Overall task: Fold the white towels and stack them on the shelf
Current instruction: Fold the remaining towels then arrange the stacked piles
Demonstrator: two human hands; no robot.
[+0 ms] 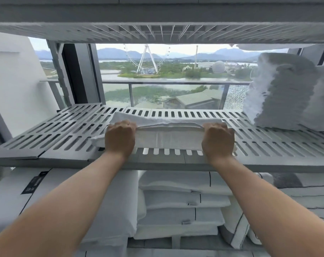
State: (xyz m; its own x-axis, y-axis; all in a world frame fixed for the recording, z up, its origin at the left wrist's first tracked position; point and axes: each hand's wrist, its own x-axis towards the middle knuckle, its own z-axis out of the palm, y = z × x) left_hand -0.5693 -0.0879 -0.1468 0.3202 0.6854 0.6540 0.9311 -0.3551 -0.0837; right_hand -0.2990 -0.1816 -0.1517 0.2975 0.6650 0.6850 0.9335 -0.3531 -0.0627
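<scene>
Both the left hand (120, 138) and right hand (218, 140) have fingers curled tight around the ends of the folded towel (168, 138) at the shelf (64, 134) front edge, so letting go sloppily could pop the fold or slide it off.

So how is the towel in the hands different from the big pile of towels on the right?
The held towel is one thin piece lying low mid-shelf; the pile is many towels, tall, at the right end. The left hand and right hand grip the held towel's ends; nobody touches the pile. Both are white and sit on the same slotted shelf.
</scene>
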